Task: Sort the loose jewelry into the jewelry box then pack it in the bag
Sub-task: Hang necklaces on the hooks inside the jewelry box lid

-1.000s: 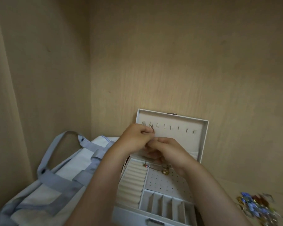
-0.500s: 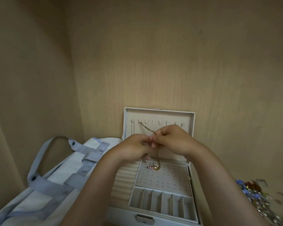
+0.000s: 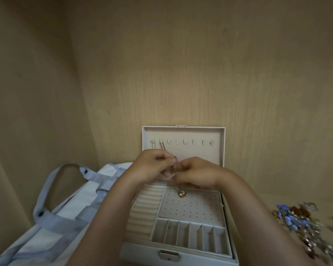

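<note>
Pinching a thin gold necklace (image 3: 162, 147) between them, both hands meet in front of the box's (image 3: 142, 253) raised lid (image 3: 183, 128). The left hand (image 3: 152, 167) has its fingers curled, with thumb and forefinger closed on the chain. The right hand (image 3: 199, 174) is curled the same way just beside it, fingertips touching the left's and gripping the chain lower down.

Above the left hand, two strands of the chain run up to the second of the hooks (image 3: 185, 142) along the top of the lid's lining. Below the right hand, a heart-shaped pendant (image 3: 182, 194) hangs over the far edge of the box's dotted panel (image 3: 192, 208).

The box stands open with its lid leaning against the wooden back wall. Inside, ring rolls (image 3: 144, 210) fill the left side, and a row of narrow slots (image 3: 188, 235) runs along the front, behind the metal latch (image 3: 169, 255).

Left of the box, touching it, lies a white bag (image 3: 73, 196) with grey-blue straps. Right of the box, apart from it, a blurred pile (image 3: 300, 219) of loose jewelry lies on the wooden surface, with blue and reddish pieces showing.
</note>
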